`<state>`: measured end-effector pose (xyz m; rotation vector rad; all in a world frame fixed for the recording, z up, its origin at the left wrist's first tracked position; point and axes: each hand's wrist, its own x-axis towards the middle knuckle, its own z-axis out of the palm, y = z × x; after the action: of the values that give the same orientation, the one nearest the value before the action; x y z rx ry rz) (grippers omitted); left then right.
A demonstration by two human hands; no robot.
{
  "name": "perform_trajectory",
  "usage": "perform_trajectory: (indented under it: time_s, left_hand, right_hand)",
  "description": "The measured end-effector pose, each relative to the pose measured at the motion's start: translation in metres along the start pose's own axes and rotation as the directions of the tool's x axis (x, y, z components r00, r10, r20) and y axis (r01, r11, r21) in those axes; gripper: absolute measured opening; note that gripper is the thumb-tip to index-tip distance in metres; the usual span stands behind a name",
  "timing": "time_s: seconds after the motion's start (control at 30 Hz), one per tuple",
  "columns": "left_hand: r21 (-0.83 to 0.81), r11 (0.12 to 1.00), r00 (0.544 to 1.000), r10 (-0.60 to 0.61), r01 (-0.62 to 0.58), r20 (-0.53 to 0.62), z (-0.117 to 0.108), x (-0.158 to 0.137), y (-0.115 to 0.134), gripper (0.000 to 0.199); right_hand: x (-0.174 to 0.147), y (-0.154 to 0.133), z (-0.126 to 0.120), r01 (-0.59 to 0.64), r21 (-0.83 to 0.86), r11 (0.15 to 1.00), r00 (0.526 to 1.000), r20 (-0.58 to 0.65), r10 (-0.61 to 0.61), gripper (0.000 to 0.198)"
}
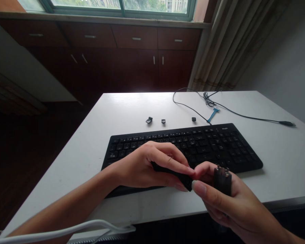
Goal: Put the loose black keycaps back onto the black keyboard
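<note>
A black keyboard [203,145] lies on the white table, and both my hands are over its near edge. In my left hand [152,162] is a long black bar-shaped piece [186,183], gripped between thumb and fingers; much of it is hidden. My right hand [226,200] is closed around a dark block [222,183] with small metal-looking prongs on top, its lower part hidden in the palm. The right thumb and forefinger meet at the right end of the bar-shaped piece, close to the left fingertips.
Behind the keyboard lie three loose dark keycaps [163,121]. A small blue brush [213,114] rests near the keyboard's cable [244,114], which ends in a plug [287,123] at right. A white cable [66,231] crosses the lower left. Table edge [53,157] runs along the left.
</note>
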<state>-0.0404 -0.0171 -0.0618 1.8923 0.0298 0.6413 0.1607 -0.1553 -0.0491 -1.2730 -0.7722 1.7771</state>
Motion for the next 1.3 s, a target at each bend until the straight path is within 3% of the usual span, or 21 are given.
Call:
perform_trajectory:
  time_s: [0.77,1.0,1.07,1.13,1.3]
  left_hand:
    - [-0.016,1.0,1.0,0.022,-0.023,-0.015,0.001,0.002,-0.001,0.047]
    - [0.102,0.995,0.992,0.017,-0.004,-0.122,0.005,0.0,-0.003,0.032]
    - [0.102,0.995,0.991,0.023,-0.009,-0.135,0.006,0.0,-0.004,0.03]
    - [0.118,0.993,0.989,0.032,-0.015,-0.146,0.007,0.0,-0.004,0.027]
    - [0.171,0.985,0.982,0.061,-0.03,-0.179,0.008,0.001,-0.006,0.021]
  right_hand:
    - [0.0,-0.001,-0.002,-0.014,-0.042,0.999,0.999,-0.032,0.013,0.041]
    - [0.001,0.0,-0.003,0.067,-0.162,0.985,0.989,-0.117,-0.086,0.039]
    - [0.001,-0.001,-0.006,0.147,-0.308,0.94,0.972,-0.134,-0.195,0.036]
    - [0.0,-0.002,-0.009,0.249,-0.484,0.839,0.934,-0.11,-0.341,0.029]
    - [0.004,-0.009,-0.01,0.486,-0.731,0.478,0.735,0.047,-0.676,0.014]
